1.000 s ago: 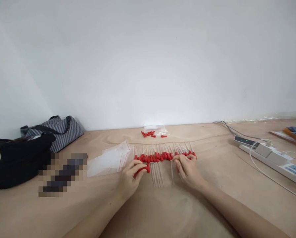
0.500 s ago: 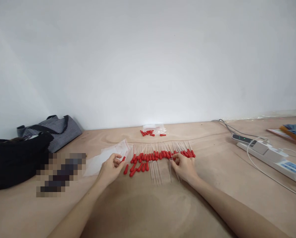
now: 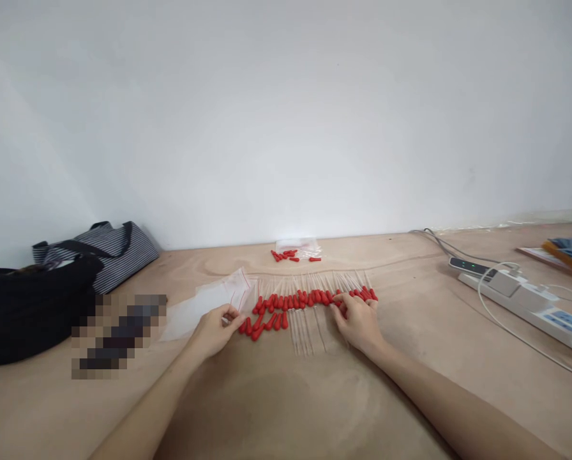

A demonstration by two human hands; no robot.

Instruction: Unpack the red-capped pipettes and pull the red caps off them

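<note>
Glass droppers with red rubber bulbs [image 3: 317, 296] lie side by side in a long row, their thin clear tubes [image 3: 315, 281] pointing to the wall. In front of the row, several loose tubes [image 3: 301, 335] lie on the table, beside a small group of loose red bulbs [image 3: 269, 322]. My left hand [image 3: 216, 329] is closed at the left end of that group, fingertips touching or just above a bulb; what it pinches is hidden. Over the right part of the row rests my right hand [image 3: 357, 318], its fingers curled together among the bulbs; their grip is hidden.
Clear zip bags [image 3: 202, 305] lie behind my left hand. Near the wall are more red bulbs [image 3: 279, 257] and a small bag [image 3: 295, 245]. A black bag [image 3: 37, 310] and a striped bag [image 3: 123, 255] stand left; a power strip [image 3: 520, 297] with cables lies right.
My left hand has come down and slightly right to the loose bulbs; the red bulb in its fingertips no longer shows there. A tube by my right fingers now lies further left on the table.
</note>
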